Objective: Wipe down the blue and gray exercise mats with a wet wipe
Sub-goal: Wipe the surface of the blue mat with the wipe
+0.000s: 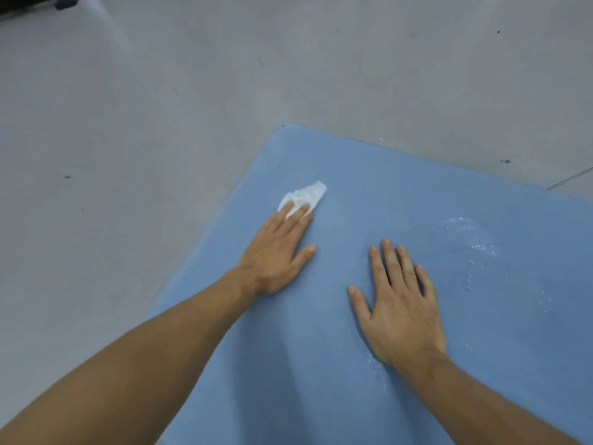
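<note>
A blue exercise mat (369, 187) lies on the floor and fills the lower right of the head view. Near its left edge a crumpled white wet wipe (308, 193) lies on the mat. My left hand (276, 252) lies flat with its straight fingertips pressing on the near part of the wipe. Further right, my right hand (398, 303) rests flat on the mat, fingers spread, holding nothing. White streaks (475, 239) mark the mat to the right of that hand. No gray mat is in view.
Grey concrete floor (160, 107) surrounds the mat on the left and far side. A dark object (35, 4) sits at the top left corner. A thin line or cable (571, 178) crosses the floor at the right edge.
</note>
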